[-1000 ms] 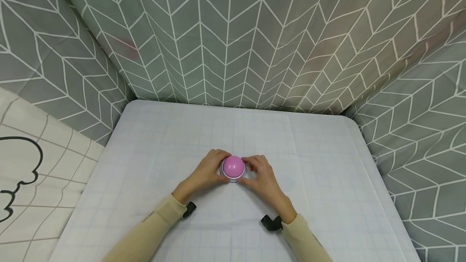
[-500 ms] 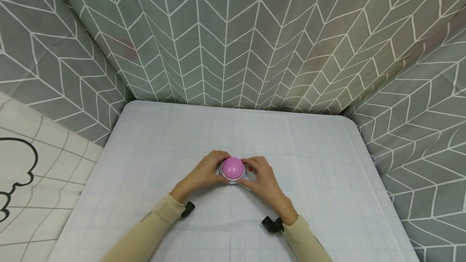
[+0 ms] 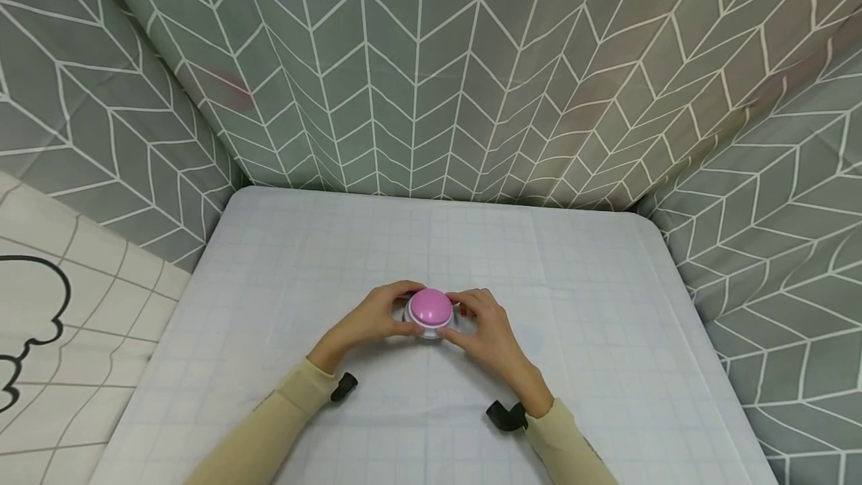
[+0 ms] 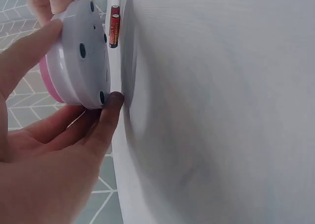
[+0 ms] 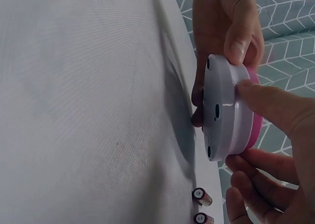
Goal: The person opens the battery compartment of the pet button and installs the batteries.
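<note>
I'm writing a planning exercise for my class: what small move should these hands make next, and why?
Probably the left hand and right hand should turn the pink-and-white push button over: its dome faces up and its underside faces the table, while two red-and-black batteries lie loose nearby, suggesting a possible battery fitting underneath.

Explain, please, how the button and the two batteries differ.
The button is wide, pink and white; the batteries are small cylinders, red and black. The left hand and right hand hold the button above the table; the batteries lie on it, unheld. Both have rounded sides.
</note>
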{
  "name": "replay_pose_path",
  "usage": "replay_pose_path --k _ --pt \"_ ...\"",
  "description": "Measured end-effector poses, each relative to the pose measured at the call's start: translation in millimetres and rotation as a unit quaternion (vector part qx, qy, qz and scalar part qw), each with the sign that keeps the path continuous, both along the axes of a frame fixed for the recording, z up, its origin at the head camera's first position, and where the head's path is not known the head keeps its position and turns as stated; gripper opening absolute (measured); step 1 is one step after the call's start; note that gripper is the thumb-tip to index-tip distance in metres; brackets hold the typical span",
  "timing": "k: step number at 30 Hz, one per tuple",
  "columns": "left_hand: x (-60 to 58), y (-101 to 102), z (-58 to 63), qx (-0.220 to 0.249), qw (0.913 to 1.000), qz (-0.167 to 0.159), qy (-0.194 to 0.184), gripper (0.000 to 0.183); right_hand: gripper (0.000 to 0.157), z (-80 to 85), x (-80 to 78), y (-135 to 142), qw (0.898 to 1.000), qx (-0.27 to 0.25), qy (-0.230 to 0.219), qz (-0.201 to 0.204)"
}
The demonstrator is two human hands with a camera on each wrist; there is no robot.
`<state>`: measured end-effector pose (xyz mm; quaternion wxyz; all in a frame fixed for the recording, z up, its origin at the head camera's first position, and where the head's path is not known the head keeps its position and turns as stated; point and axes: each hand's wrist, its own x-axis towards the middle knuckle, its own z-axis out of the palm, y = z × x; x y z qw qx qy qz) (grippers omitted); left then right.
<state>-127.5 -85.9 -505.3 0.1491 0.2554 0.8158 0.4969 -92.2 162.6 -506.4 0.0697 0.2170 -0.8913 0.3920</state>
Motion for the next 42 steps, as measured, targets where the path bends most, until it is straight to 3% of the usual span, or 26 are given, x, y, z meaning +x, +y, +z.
replay_pose_path --k 6,13,25,35,42 --pt "0.4 -1 1.2 0.046 0.9981 -0.009 -0.039 0.068 0.053 1.9 -0.3 2 1.000 -0.023 0.001 0.004" --pt "1.9 -2 2.3 0.058 0.9972 -0.026 -0.039 0.075 0.054 4.7 0.5 2 0.998 -0.057 -0.011 0.021" --pt "7.9 -7 0.8 0.075 0.9943 -0.058 -0.049 0.083 0.050 6.7 6.1 -1 0.994 -0.099 -0.053 0.014" --pt "8.0 -5 -0.2 0.051 0.9970 -0.057 -0.010 0.071 0.042 41.8 16.3 -8 0.986 -0.132 -0.096 0.027" --pt "9.2 -3 -0.4 0.033 0.9987 -0.038 -0.003 0.064 0.035 47.7 18.3 -9 0.985 -0.132 -0.109 0.017"
